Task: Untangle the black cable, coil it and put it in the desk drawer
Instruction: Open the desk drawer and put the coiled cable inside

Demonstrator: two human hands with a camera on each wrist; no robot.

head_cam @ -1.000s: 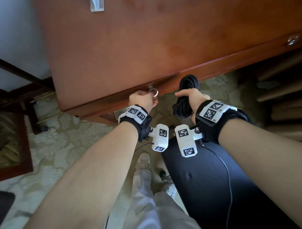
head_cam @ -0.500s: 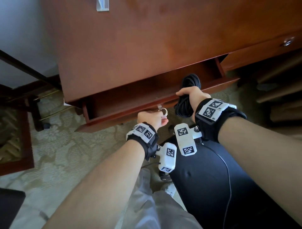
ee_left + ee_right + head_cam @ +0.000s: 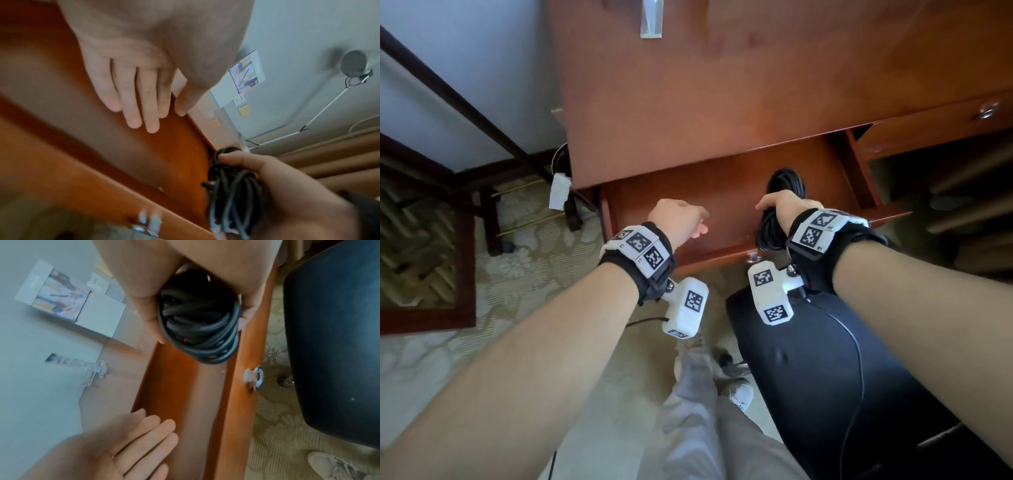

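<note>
Holding: the right hand is gripping the coiled black cable around its middle, fingers and thumb wrapped about the bundle.
Cable place: the coil is hanging over the open desk drawer, toward its right half, and does not appear to be resting on the drawer floor yet.
Key relation: the drawer floor is lying directly beneath the right hand; the coil's long axis is running roughly from 12 to 6 o'clock in the head view, across the drawer's width.
Nearer hand: the right hand is doing the carrying; the left hand is hovering at about 9 o'clock from the coil, over the drawer's left half.
Left hand: it is released, fingers straight and together, grasping nothing.
Drawer pull: the metal knob is sitting on the drawer front, untouched by either hand.
Next move, as a judgement: lowering and letting go should be enough.
Writing: the wrist bands are showing only square black-and-white markers; no legible words.
</note>
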